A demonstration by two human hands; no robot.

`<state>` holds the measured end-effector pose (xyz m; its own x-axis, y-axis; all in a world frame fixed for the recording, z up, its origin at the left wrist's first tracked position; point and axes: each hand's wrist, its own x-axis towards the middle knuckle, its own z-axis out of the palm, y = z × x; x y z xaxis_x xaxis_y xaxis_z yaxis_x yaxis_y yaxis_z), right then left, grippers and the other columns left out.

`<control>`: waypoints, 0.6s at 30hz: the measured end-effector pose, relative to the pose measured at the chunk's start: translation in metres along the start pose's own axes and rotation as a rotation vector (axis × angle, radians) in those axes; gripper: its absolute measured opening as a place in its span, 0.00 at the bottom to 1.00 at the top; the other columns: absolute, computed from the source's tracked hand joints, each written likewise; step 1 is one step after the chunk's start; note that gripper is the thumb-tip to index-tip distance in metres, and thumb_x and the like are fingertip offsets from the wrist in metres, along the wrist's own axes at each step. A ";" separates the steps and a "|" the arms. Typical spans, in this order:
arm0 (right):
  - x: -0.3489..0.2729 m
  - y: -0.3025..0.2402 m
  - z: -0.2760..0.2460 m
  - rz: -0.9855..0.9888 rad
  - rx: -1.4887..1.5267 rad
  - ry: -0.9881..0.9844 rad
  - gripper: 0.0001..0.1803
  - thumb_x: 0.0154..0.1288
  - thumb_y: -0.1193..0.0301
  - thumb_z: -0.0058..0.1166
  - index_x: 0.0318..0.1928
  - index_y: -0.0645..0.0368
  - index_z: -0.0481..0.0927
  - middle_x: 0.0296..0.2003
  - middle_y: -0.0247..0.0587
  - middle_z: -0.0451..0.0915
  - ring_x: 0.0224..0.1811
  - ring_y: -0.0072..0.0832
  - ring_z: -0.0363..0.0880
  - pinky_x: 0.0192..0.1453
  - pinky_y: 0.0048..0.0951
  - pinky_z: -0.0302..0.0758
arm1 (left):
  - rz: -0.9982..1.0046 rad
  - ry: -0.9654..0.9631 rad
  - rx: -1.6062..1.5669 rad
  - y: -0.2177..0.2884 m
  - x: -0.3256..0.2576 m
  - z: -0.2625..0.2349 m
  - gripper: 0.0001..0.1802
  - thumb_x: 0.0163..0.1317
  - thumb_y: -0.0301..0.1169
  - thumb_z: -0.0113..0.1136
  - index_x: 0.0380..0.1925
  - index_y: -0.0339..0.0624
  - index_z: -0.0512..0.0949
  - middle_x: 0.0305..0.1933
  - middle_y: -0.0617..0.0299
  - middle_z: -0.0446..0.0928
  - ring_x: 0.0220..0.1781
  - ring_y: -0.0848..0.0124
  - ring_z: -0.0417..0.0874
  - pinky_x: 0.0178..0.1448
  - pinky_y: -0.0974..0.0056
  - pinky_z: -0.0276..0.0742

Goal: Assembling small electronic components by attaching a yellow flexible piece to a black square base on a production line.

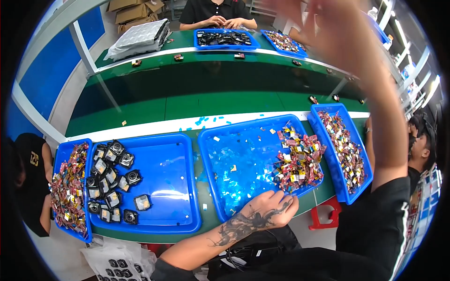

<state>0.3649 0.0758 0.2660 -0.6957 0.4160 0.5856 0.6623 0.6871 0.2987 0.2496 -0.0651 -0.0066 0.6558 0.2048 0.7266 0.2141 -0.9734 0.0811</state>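
My left hand [271,206], its forearm tattooed, rests at the near rim of a blue tray [206,164]. Its fingers are curled; whatever they may hold is hidden. Just beyond it lies a heap of small parts [300,159] in red, yellow, white and black. Small translucent blue film pieces [234,182] cover the rest of that tray's floor. My right hand [323,23] is raised high at the upper right, large and smeared by motion, so its fingers cannot be made out.
Another blue tray [168,220] holds black square modules [112,199]. Narrower trays of small parts stand at far left [70,187] and right [344,150]. Across the green conveyor [211,103] a person [218,14] sits by more trays. A red stool [326,215] stands below.
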 end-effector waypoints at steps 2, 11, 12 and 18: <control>-0.068 -0.019 0.019 0.156 0.152 -0.462 0.04 0.56 0.74 0.59 0.31 0.61 0.79 0.31 0.41 0.80 0.33 0.37 0.80 0.36 0.38 0.76 | 0.010 0.033 0.022 0.003 0.000 0.001 0.13 0.49 0.31 0.60 0.36 0.41 0.82 0.21 0.73 0.69 0.24 0.77 0.69 0.24 0.72 0.67; -0.214 -0.002 0.110 0.717 0.156 -0.795 0.17 0.56 0.58 0.63 0.24 0.59 0.85 0.24 0.51 0.82 0.30 0.46 0.83 0.37 0.44 0.79 | -0.025 0.022 0.021 0.001 0.000 0.003 0.11 0.48 0.28 0.63 0.34 0.41 0.82 0.21 0.71 0.70 0.23 0.77 0.73 0.23 0.71 0.70; -0.211 -0.011 0.120 0.737 0.073 -0.802 0.20 0.55 0.54 0.64 0.24 0.59 0.84 0.24 0.52 0.82 0.30 0.47 0.83 0.37 0.44 0.79 | -0.030 0.040 0.026 0.000 -0.001 0.001 0.12 0.47 0.29 0.63 0.35 0.40 0.82 0.21 0.71 0.71 0.23 0.76 0.73 0.23 0.70 0.70; -0.230 -0.011 0.151 0.800 0.159 -0.633 0.21 0.56 0.58 0.66 0.23 0.62 0.75 0.22 0.48 0.77 0.25 0.43 0.76 0.32 0.41 0.72 | -0.416 0.023 0.141 0.015 -0.029 -0.070 0.13 0.46 0.28 0.65 0.35 0.42 0.80 0.27 0.65 0.77 0.31 0.69 0.79 0.32 0.63 0.77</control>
<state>0.4754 0.0622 0.0139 -0.1173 0.9918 0.0511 0.9833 0.1232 -0.1337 0.1833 -0.0933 0.0208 0.4769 0.5730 0.6665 0.5545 -0.7845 0.2776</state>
